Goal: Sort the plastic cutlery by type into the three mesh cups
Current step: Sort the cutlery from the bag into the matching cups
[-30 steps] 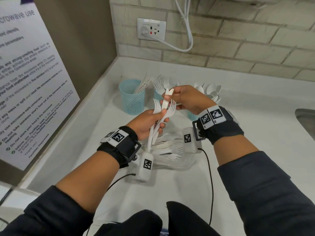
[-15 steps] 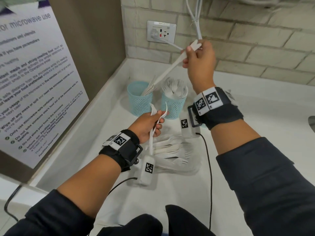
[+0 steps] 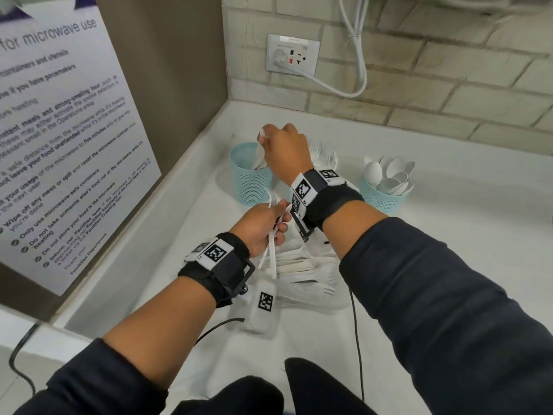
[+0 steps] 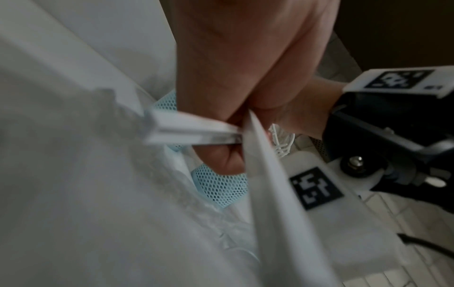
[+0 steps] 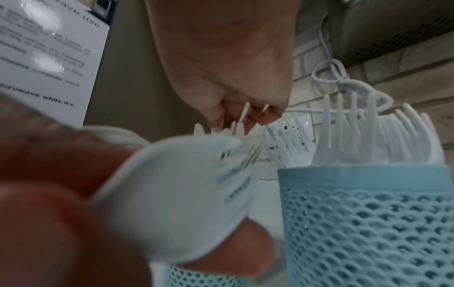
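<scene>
Now the white knife [image 3: 259,151] stands partly in the leftmost mesh cup [image 3: 250,178], our right hand [image 3: 285,154] pinching its top in a narrow grip. Our left hand [image 3: 260,224] grips two forks [image 3: 273,235] above the loose cutlery pile [image 3: 305,269] on the surface [image 3: 449,235]. Spoons [image 3: 392,175] fill the rightmost cup [image 3: 381,197].

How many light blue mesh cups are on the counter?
3: left light blue mesh cup under the right hand, middle cup mostly hidden behind that wrist, right cup holding spoons.
</scene>
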A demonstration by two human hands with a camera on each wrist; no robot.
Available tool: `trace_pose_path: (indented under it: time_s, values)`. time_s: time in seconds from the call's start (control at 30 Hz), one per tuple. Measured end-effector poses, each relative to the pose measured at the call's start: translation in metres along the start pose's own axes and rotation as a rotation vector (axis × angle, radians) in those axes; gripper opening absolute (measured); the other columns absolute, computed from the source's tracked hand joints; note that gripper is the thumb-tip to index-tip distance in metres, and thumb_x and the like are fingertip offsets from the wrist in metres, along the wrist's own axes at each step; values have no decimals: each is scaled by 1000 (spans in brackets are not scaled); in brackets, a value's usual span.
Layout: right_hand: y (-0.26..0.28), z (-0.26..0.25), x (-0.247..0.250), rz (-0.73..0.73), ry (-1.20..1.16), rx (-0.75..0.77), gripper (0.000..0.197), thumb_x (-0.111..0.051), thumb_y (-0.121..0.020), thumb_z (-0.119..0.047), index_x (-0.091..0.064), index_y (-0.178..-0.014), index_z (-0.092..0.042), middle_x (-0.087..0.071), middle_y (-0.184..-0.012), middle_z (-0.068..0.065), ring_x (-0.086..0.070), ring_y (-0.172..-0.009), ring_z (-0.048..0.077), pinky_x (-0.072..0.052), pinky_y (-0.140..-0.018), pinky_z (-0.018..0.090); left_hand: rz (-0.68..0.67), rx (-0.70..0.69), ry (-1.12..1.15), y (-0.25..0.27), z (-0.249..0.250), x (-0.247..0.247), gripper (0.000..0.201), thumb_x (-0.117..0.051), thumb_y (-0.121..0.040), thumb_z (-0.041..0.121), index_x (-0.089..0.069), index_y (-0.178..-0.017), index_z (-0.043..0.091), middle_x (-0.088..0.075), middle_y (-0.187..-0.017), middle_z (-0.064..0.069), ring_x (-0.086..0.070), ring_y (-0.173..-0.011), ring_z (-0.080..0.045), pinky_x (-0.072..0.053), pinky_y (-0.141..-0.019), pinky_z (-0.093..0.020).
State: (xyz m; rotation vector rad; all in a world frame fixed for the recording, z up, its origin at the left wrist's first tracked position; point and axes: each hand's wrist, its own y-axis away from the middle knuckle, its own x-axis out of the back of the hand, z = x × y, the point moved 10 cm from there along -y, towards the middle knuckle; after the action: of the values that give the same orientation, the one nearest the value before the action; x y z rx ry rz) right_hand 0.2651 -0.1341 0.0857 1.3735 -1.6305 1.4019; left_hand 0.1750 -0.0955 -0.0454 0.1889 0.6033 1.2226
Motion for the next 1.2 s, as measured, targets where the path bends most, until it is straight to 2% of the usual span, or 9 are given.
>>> trace_pose_path:
  time_s: [0.23, 0.43, 0.5, 0.57, 0.67, 0.73, 0.83, 1.0, 1.2]
  values:
    - [-1, 1, -10, -137, 106, -24, 30, -37, -99, -29, -62, -110, -16, -64, -111, 8, -41, -119, 29, -31, -94, 39, 14, 18, 1, -3, -3, 1, 18, -42, -99, 18, -53, -85, 14, -47, -58, 3, -37, -46, -6, -32, -41, -15]
    - [2, 27, 16, -120, -241, -198, 36, -47, -94, -35, -50, -127, -19, -59, -123, 5, -37, -125, 29, -32, -98, 39, -53, -12, -17, 3, 6, -6, 19, -42, -99, 20, -56, -87, 15, -47, -69, 3, -38, -50, -6, -32, -45, -16]
    - [3, 45, 37, -45, -250, -255, 27, -50, -91, -19, -59, -113, -6, -63, -116, 13, -50, -115, 31, -44, -89, 34, -85, -20, -1, 4, 8, -9, 17, -42, -99, 15, -59, -98, 12, -48, -71, 3, -41, -50, -5, -35, -45, -15]
    - [7, 63, 53, -61, -152, -308, 16, -50, -86, -6, -61, -94, 2, -65, -102, 18, -60, -99, 32, -44, -66, 29, -112, -28, 28, 5, 11, -14, 18, -43, -98, 11, -57, -110, 9, -50, -73, 3, -43, -50, -4, -37, -44, -14]
    - [26, 79, 50, -344, -2, -364, 18, -64, -83, -20, -61, -83, -2, -57, -70, 6, -58, -64, 21, -35, -48, 24, -133, -59, 58, 7, 14, -20, 21, -45, -96, 6, -55, -114, 10, -52, -77, 1, -46, -50, -4, -40, -44, -13]
    - [45, 81, 39, -520, 35, -369, 33, -64, -85, -35, -57, -70, -6, -57, -60, 3, -50, -50, 15, -42, -55, 26, -140, -75, 76, 8, 15, -24, 19, -46, -96, 5, -56, -111, 11, -53, -79, 0, -47, -48, -3, -40, -43, -11]
    - [65, 84, 25, -575, -70, -388, 45, -49, -93, -43, -62, -92, -1, -65, -74, 9, -57, -61, 21, -49, -70, 34, -127, -85, 82, 8, 14, -28, 21, -47, -95, 5, -56, -114, 8, -56, -82, -1, -47, -49, -2, -40, -44, -10]
    - [84, 88, 20, -510, -546, -510, 45, -64, -87, -26, -50, -127, -13, -65, -94, 9, -59, -68, 15, -52, -63, 22, -117, -115, 4, 9, 15, -35, 26, -48, -95, 8, -56, -120, 5, -62, -83, -1, -49, -51, -2, -40, -45, -10]
    - [90, 103, 27, -386, -613, -539, 34, -73, -79, -8, -59, -110, -11, -62, -71, 7, -60, -58, 12, -56, -67, 23, -100, -191, -211, 11, 19, -45, 21, -44, -98, 22, -56, -114, 17, -57, -83, 3, -43, -60, -7, -35, -45, -13]
